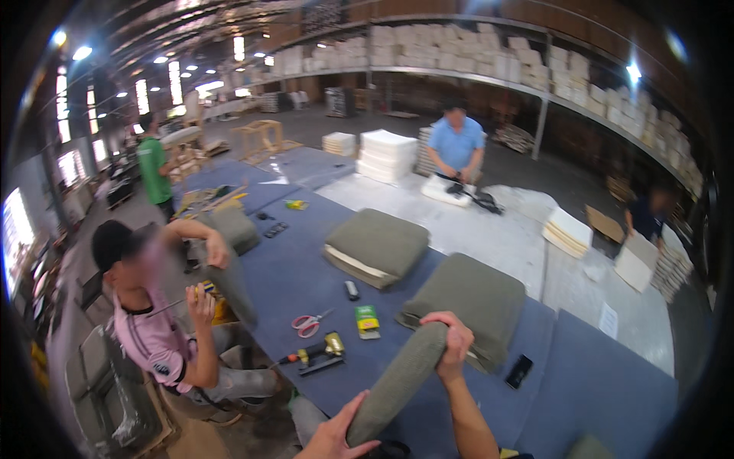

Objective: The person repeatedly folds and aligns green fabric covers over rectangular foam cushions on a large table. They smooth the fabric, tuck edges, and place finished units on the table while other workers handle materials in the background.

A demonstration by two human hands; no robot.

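Note:
A grey-green fabric-covered cushion (399, 381) is held on edge, its narrow side toward me, slanting from lower left to upper right. My right hand (453, 343) is closed over its far upper end. My left hand (344, 430) grips the near lower end, thumb along one side and fingers beneath. Just beyond it, another covered cushion (478, 302) lies flat on the blue table (306, 268). Left of the held cushion are a staple gun (321, 352), red-handled scissors (310, 324) and a yellow-green box (368, 322).
A phone (519, 371) lies to the right. Farther off sit a cushion with pale foam showing (378, 243) and a small dark-and-white object (352, 290). At left, a seated person (157, 321) holds a cushion and a screwdriver-like tool. Another person (456, 145) stands across the table.

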